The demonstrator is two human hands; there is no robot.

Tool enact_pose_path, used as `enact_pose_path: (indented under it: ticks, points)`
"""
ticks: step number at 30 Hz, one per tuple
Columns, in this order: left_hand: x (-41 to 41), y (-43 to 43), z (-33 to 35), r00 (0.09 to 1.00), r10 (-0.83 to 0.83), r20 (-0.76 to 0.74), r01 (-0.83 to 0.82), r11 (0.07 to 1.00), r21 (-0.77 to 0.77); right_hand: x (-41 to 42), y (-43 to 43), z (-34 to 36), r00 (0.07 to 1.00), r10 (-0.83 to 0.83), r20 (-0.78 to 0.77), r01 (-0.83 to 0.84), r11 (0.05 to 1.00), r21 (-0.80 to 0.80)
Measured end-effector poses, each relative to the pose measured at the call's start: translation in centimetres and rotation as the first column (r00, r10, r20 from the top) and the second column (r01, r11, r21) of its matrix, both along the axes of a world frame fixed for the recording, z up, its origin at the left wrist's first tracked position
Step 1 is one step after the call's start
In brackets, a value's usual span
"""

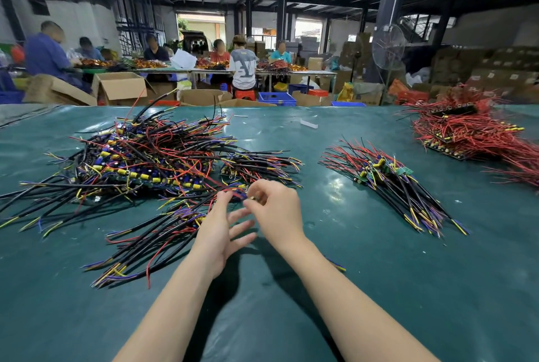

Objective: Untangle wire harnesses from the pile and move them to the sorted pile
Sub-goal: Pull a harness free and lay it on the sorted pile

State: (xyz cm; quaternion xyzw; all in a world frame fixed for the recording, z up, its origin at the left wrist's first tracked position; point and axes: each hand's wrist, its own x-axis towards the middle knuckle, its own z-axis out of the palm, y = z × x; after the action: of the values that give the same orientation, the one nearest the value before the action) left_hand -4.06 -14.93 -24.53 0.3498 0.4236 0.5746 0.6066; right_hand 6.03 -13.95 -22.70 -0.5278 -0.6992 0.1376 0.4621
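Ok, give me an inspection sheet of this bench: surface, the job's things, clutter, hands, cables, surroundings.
Surface: green table cover, glossy, creased.
Job's things: big tangled pile at left; neat sorted pile at right; loose bunch near the hands.
Clutter: white scrap at far edge; red wire heap at far right.
Hands: left hand open, fingers spread; right hand pinching a small part at the bunch's end.
Cables: nothing seen apart from the harness wires.
Surroundings: seated workers at tables, cardboard boxes, standing fan.
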Motion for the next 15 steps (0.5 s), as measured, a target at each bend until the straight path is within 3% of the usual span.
enact_pose_path:
  ticks: [4, 8, 12, 15]
  points:
    - [-0.5, 0.3, 0.0, 0.997, 0.017, 0.074, -0.012, 0.998, -0.061, 3.8, 3.6, 1.4, 0.875, -0.321, 0.361, 0.314, 0.946, 0.082]
    - [-0.7, 0.4, -0.3, 0.996, 0.002, 0.089, 0.005, 0.998, -0.068, 9.9, 7.2, 2.3, 0.722, -0.44, 0.534, 0.497, 0.867, 0.042]
    - [-0.5, 0.4, -0.3, 0.997, -0.002, 0.083, 0.008, 0.997, -0.073, 15.9, 7.7, 1.2, 0.67, -0.475, 0.57, 0.614, 0.787, -0.065]
    - [-0.6, 0.6, -0.3, 0.997, 0.009, 0.079, -0.002, 0.996, -0.087, 17.5, 7.5, -0.1, 0.692, -0.514, 0.507, 0.656, 0.741, -0.143]
